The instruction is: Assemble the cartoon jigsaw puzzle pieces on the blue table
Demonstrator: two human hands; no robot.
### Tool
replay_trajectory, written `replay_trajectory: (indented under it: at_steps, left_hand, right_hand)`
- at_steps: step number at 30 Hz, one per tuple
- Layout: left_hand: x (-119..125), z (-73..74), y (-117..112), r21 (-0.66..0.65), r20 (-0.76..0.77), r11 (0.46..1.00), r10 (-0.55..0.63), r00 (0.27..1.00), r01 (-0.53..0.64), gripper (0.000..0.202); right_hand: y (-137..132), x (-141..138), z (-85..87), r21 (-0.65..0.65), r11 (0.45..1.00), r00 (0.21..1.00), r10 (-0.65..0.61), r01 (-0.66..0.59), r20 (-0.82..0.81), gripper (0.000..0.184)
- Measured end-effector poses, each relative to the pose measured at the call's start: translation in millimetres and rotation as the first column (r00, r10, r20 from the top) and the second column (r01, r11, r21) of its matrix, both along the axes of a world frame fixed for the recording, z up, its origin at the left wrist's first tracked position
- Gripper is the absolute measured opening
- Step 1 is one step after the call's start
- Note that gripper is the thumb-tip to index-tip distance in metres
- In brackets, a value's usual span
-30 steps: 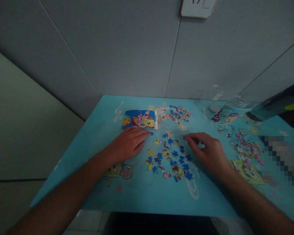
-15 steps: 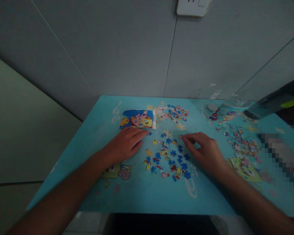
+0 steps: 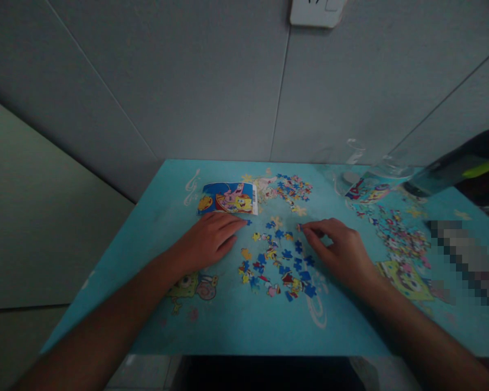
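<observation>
My left hand [image 3: 215, 234] lies palm down on the table with its fingers stretched out. Its fingertips reach a small blue jigsaw piece [image 3: 248, 222], and I cannot tell whether they press on it. Thumb and forefinger of my right hand [image 3: 334, 243] are pinched on a small jigsaw piece [image 3: 300, 227], mostly hidden by the fingertips. Between and below the hands several loose jigsaw pieces [image 3: 287, 254] are spread out, many blue, others yellow, red and white. Just beyond my left hand is a printed picture card [image 3: 228, 197] with cartoon figures on blue.
A heap of small pieces [image 3: 295, 187] lies at the back, and a larger heap [image 3: 403, 233] at the right. Behind that stands a clear container [image 3: 369, 187] beside a leaning dark bottle [image 3: 452, 165]. The turquoise table [image 3: 228, 331] meets a grey wall [image 3: 212, 81].
The view has shifted very slightly. Both hands keep nearly the same place and pose, and the loose pieces lie as before.
</observation>
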State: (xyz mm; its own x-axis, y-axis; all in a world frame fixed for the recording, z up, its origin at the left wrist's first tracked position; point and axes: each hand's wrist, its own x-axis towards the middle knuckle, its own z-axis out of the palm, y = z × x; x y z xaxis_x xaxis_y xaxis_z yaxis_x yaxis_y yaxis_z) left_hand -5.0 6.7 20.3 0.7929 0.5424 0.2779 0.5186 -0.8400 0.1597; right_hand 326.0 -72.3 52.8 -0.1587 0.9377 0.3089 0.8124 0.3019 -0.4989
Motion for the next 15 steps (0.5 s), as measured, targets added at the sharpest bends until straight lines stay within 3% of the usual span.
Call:
replay_trajectory:
  at_steps: [7,12,15]
  left_hand:
    - [0,2.7,0,-0.020,0.000,1.000,0.001,1.000,-0.001,0.041]
    - [0,2.8,0,-0.024,-0.005,1.000,0.008,1.000,-0.008,0.041]
    - [0,2.5,0,-0.023,-0.014,1.000,0.011,1.000,-0.011,0.041]
  right_hand:
    - [-2,-7,5.7,-0.025,0.971,0.969,0.237,-0.239,-0.069,0.017]
    - [-4,-11,3.2,-0.151,0.871,0.883,0.466,-0.468,-0.048,0.012]
    - [-5,-12,-1.7,-0.201,0.843,0.861,0.509,-0.500,-0.004,0.008]
